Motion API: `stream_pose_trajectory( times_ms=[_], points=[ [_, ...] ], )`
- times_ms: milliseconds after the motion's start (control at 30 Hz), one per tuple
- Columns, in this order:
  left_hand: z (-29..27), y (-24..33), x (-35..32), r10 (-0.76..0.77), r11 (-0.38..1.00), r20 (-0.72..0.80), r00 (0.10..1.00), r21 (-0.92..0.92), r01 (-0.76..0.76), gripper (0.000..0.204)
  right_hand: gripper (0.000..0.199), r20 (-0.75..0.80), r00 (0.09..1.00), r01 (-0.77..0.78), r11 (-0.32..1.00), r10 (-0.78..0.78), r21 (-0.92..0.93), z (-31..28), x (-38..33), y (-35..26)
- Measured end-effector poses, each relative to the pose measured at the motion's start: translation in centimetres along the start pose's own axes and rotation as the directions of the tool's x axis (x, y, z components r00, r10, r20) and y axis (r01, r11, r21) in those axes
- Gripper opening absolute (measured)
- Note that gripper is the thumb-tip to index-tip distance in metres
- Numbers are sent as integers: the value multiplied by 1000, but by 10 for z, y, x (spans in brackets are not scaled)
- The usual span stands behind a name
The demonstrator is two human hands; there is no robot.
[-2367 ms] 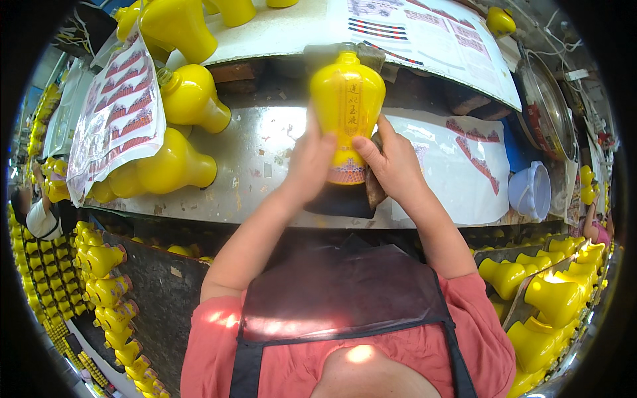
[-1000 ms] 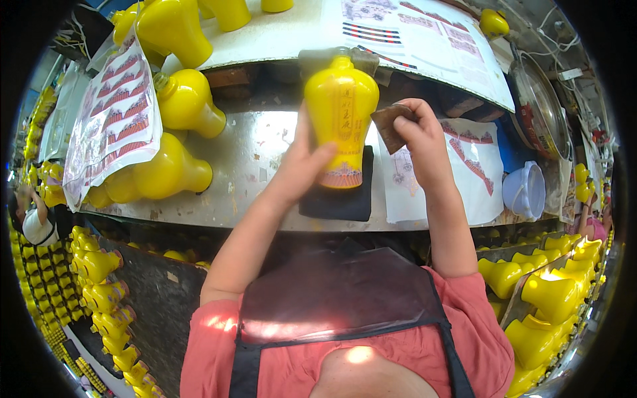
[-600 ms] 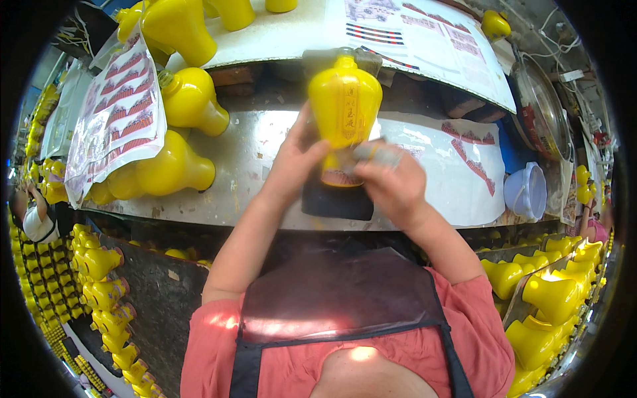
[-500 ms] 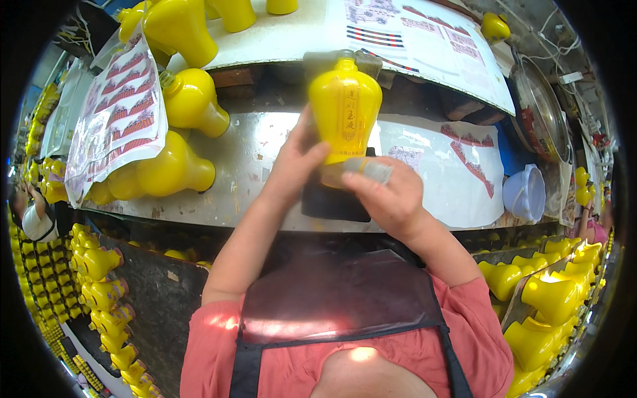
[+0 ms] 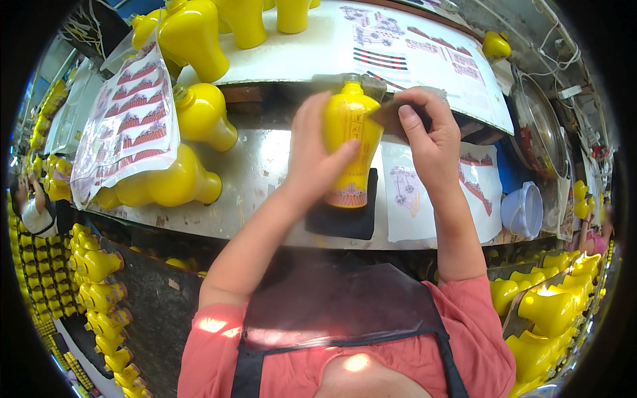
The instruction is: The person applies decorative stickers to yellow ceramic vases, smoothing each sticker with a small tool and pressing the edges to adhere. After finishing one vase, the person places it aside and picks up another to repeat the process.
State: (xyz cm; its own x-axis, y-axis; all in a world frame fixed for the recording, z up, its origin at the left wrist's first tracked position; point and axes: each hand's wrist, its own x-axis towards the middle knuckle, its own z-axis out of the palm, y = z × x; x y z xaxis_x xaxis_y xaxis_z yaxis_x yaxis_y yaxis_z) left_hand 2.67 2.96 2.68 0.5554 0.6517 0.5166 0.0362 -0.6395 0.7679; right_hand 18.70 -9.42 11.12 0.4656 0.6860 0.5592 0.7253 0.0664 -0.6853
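Note:
A yellow bottle (image 5: 359, 174) stands upright before me, or nearly so, with red-gold characters on its front and a patterned band round its base. My left hand (image 5: 310, 149) wraps its left side, thumb across the front. In my right hand (image 5: 432, 129) a thin, dark brown flat piece (image 5: 391, 119) is pinched; its tip meets the bottle's upper right side. Whether that piece is a scraper or a folded cloth cannot be made out. Below the bottle lies a black pad (image 5: 342, 224). A greyish cloth (image 5: 325, 82) shows partly behind the bottle's neck.
Yellow bottles (image 5: 206, 118) lie on the left, partly under a printed decal sheet (image 5: 126, 116). More stand on the raised white board (image 5: 292, 56). Decal sheets (image 5: 406, 202) lie at right, beside a pale bucket (image 5: 522, 209). Rows of bottles (image 5: 551, 312) flank me; other people work at both sides.
The bottle has come down and nearer me, revealing its patterned base. My right hand has moved from the base up to the upper right side; the piece it holds now looks dark brown, not grey.

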Motion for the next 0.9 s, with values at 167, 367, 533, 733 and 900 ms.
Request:
stream_pose_trajectory(
  times_ms=[167, 367, 533, 733, 900],
  points=[
    [9, 2, 34, -188, 970, 14, 982, -153, 188, 39, 26, 203, 977, 84, 993, -66, -80, 14, -11, 6],
    [22, -1, 39, -238, 943, -84, 968, -260, 210, 29, 38, 219, 970, 181, 921, -109, -346, 20, -8, 6],
    [23, -1, 38, -211, 959, -99, 972, -211, 187, 28, 42, 213, 972, 185, 884, -100, -429, 15, -8, 0],
    [22, 1, 39, -217, 956, -106, 970, -223, 190, 26, 44, 269, 954, 243, 869, -133, -432, 20, -8, 1],
    [21, 0, 40, -236, 951, -79, 969, -223, 213, 27, 43, 270, 961, 153, 923, -56, -353, 19, -5, 1]
  ],
)
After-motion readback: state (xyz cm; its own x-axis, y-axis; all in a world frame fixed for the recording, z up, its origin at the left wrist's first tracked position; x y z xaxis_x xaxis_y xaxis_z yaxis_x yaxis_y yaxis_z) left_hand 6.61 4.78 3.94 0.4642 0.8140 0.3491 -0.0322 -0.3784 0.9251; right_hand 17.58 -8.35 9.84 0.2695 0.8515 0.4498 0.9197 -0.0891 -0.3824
